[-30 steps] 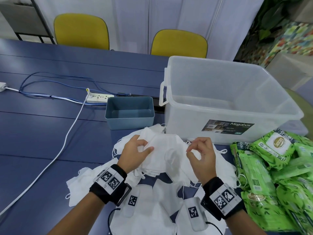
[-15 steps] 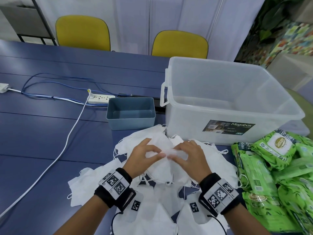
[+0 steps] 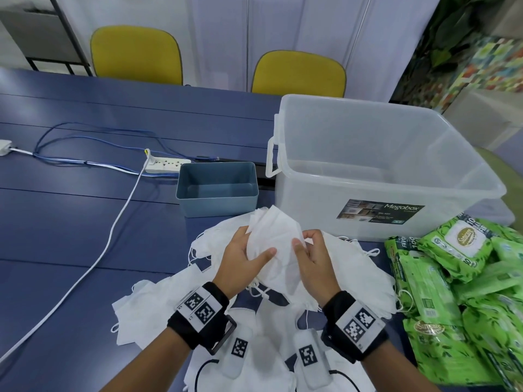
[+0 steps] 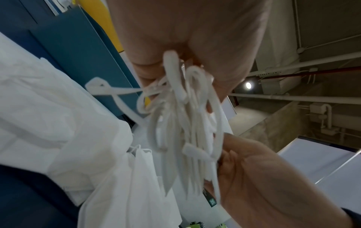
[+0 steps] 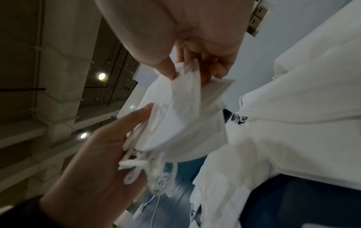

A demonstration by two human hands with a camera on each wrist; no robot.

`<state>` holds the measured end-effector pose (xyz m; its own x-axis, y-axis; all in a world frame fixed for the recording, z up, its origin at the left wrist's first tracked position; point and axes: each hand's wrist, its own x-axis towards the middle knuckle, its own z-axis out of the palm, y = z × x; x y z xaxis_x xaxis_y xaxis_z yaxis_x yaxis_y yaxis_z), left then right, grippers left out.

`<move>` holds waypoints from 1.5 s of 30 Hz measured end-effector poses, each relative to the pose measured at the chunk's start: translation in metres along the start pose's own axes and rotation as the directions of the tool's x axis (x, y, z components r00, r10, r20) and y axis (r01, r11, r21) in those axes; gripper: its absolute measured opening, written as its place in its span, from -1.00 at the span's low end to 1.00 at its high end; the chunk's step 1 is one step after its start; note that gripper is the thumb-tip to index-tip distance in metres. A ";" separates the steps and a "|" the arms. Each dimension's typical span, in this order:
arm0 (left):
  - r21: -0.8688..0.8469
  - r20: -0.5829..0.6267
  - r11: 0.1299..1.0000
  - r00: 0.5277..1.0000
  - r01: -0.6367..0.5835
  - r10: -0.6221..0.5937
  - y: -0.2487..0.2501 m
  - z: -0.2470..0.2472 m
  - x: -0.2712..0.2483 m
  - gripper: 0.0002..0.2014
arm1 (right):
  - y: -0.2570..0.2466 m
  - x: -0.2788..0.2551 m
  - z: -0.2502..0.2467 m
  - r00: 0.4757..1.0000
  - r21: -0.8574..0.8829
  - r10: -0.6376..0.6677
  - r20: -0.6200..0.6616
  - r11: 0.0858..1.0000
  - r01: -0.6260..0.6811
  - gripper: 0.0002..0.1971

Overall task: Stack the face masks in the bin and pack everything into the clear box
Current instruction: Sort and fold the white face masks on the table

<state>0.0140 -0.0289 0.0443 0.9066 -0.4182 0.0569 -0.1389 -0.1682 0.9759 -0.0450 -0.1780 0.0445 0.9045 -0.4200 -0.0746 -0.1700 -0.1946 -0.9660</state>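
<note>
A small stack of white face masks (image 3: 276, 241) is lifted off the table between both hands. My left hand (image 3: 243, 257) grips its left side, thumb across the front, and tangled ear loops (image 4: 185, 123) hang below the palm. My right hand (image 3: 310, 256) pinches the stack's right edge (image 5: 187, 80) between thumb and fingers. More loose masks (image 3: 351, 275) lie spread on the blue table under and around the hands. The blue-grey bin (image 3: 216, 192) stands just beyond, nothing visible in it. To its right stands the clear box (image 3: 382, 171), open-topped.
Green wet-wipe packs (image 3: 458, 301) are heaped at the right, near the front edge. A white power strip (image 3: 167, 165) with blue and white cables (image 3: 107, 241) lies left of the bin. Two yellow chairs (image 3: 297, 72) stand behind the table.
The hands met over the pile, then lifted a gathered stack of masks and tilted it up. The right hand now pinches the stack's right edge.
</note>
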 end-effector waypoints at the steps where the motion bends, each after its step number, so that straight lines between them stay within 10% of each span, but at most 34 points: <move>1: 0.011 -0.006 1.000 1.000 -0.012 0.012 -0.002 0.000 0.000 -0.78 | 0.001 0.000 0.001 1.000 -0.045 -0.018 -0.016 0.999 0.017 -0.92; 11: 0.057 0.140 0.998 0.990 -0.003 -0.005 -0.013 -0.010 -0.001 -0.37 | 0.008 -0.001 0.000 0.996 -0.204 -0.070 -0.056 0.977 0.057 -0.76; 15: -0.031 0.208 1.000 0.978 0.001 0.005 -0.005 -0.017 0.000 -0.17 | 0.008 0.003 0.001 0.988 0.004 0.091 0.123 0.996 -0.092 -0.42; 19: -0.086 0.174 0.992 0.982 0.090 -0.074 -0.001 -0.019 0.005 0.00 | 0.001 0.009 -0.007 0.969 0.136 0.081 0.234 0.984 -0.115 -0.49; 23: -0.301 -0.033 0.917 0.958 0.261 -0.283 0.001 -0.012 0.011 -0.25 | -0.006 0.012 0.002 0.992 0.216 0.037 0.117 0.974 -0.062 -0.62; 29: -0.273 -0.004 0.902 0.937 0.335 -0.349 -0.007 -0.018 0.005 -0.44 | -0.004 0.005 0.023 0.988 0.151 0.023 0.153 0.987 -0.046 -0.66; 34: -0.220 -0.159 0.913 0.911 0.343 -0.381 -0.021 -0.046 0.005 -0.39 | 0.027 -0.018 0.021 0.926 -0.207 0.171 0.337 0.973 -0.104 -0.56; 39: -0.290 -0.215 0.892 0.885 0.345 -0.413 -0.032 -0.071 -0.002 -0.49 | 0.059 -0.057 0.020 0.663 -0.646 0.329 0.672 0.699 0.308 -0.11; 42: -0.345 -0.238 0.876 0.872 0.336 -0.428 -0.030 -0.077 -0.005 -0.59 | 0.072 -0.077 0.033 0.649 -0.696 0.309 0.695 0.517 0.499 0.10; 45: -0.365 -0.241 0.871 0.870 0.330 -0.431 -0.029 -0.080 -0.008 -0.66 | 0.081 -0.089 0.045 0.648 -0.687 0.301 0.700 0.531 0.496 0.10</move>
<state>0.0424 0.0504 0.0320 0.9443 -0.0762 -0.3202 0.3239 0.0410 0.9452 -0.1221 -0.1165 -0.0377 0.8086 0.2897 -0.5122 0.0894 -0.9208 -0.3796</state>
